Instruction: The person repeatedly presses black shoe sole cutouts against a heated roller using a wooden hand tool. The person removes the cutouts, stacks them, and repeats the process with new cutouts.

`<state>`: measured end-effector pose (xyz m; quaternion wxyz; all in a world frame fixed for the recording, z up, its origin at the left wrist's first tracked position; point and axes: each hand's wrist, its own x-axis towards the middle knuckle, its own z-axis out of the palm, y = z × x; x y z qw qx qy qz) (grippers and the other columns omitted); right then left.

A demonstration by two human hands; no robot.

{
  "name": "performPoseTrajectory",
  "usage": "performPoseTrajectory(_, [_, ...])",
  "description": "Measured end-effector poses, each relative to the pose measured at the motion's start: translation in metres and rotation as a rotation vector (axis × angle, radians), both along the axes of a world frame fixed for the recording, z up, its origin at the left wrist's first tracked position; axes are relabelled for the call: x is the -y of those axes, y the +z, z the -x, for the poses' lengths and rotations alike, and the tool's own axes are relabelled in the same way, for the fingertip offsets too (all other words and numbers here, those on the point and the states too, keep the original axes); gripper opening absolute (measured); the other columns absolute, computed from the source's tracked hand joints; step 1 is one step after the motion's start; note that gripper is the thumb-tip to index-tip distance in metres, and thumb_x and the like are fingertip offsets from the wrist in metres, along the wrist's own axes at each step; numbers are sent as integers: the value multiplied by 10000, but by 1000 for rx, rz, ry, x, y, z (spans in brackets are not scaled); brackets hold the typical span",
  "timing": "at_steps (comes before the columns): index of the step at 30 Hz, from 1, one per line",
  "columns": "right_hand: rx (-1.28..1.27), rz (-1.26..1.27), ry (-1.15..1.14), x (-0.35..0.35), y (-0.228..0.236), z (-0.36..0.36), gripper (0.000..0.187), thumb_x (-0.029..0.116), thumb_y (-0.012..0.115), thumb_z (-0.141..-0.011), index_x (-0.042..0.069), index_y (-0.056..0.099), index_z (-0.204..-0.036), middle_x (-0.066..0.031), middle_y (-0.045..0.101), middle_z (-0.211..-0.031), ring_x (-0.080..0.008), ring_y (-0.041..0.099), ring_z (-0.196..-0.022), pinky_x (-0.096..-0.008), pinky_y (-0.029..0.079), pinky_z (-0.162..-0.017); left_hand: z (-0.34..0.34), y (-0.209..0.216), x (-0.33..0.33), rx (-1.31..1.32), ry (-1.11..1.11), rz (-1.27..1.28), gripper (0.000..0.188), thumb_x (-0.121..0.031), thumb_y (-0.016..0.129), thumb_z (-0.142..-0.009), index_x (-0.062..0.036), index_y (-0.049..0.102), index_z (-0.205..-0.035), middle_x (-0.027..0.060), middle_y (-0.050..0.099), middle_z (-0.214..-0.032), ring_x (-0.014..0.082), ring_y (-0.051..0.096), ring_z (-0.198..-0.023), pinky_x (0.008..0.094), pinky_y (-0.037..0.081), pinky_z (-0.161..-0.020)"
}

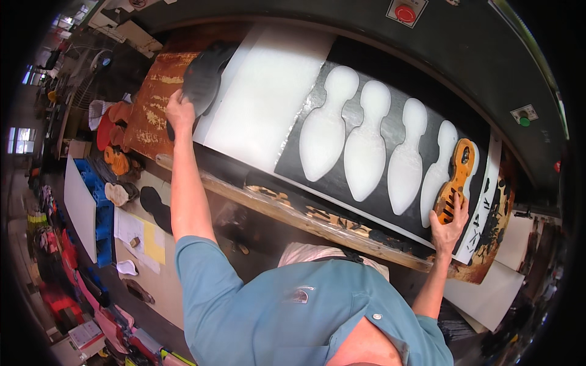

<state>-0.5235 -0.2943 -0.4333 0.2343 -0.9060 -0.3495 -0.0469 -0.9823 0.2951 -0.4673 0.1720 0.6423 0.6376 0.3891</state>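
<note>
My left hand (180, 114) is closed on the edge of several dark sole-shaped pieces (202, 79) at the left end of the work surface. At the right end, my right hand (449, 227) grips the lower part of an orange sole-shaped cutting die (461, 171) with slots in it. The die stands over the right part of a black sheet (292, 152), partly covering a cut-out there. Several sole-shaped cut-outs (365, 146) run in a row through the sheet, showing white beneath. Left of it lies a bare white board (262, 91).
A wooden rail (293, 221) with black scraps beside it runs along the front edge. Behind are a dark machine body, a red button (405, 13) and a green button (524, 121). At left, a side table (168, 277) holds papers and sole shapes, next to a blue crate (105, 229).
</note>
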Motion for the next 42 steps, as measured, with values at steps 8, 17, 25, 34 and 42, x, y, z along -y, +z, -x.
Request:
performPoseTrajectory(8, [5, 49, -16, 3, -2, -4, 854, 220, 837, -747, 76, 570, -1545, -254, 423, -1629, -427, 472, -1416, -485, 430, -1176, -30, -32, 0, -392, -439, 20, 556, -425, 575, -1090, -175, 557, -1586, 212, 455, -1671, 448, 328, -1591, 532, 279, -1294])
performPoseTrajectory(17, [30, -15, 31, -1, 4, -2, 850, 278, 853, -714, 27, 609, -1489, -301, 468, -1560, -453, 522, -1322, -488, 475, -1120, 17, -29, -44, -715, -425, 39, 390, -148, 530, -1066, -137, 723, -1404, 203, 597, -1545, 431, 548, -1426, 464, 453, -1196])
performPoseTrajectory(25, [19, -120, -5, -2, 5, -2, 808, 299, 841, -670, -18, 670, -1394, -268, 506, -1511, -447, 543, -1292, -485, 487, -1104, -224, 38, 248, -149, -1264, -39, 787, -266, 848, -910, -25, 504, -1575, 257, 394, -1693, 392, 398, -1566, 499, 339, -1278])
performPoseTrajectory(34, [-706, -688, 73, 28, 17, -30, 883, 232, 890, -791, -88, 528, -1531, -231, 573, -1510, -267, 622, -1335, -362, 507, -1125, -277, 19, 397, -381, -1715, -450, 577, -330, 818, -906, -86, 656, -1403, 97, 575, -1499, 337, 514, -1416, 488, 404, -1193])
performPoseTrajectory(42, [-1102, -1020, 78, 48, 23, -51, 807, 100, 829, -869, -132, 463, -1550, -139, 681, -1316, -145, 650, -1133, -274, 523, -999, -274, 25, 414, -338, -1571, -472, 600, -267, 864, -843, -43, 653, -1358, 103, 600, -1201, 287, 589, -1030, 426, 503, -896])
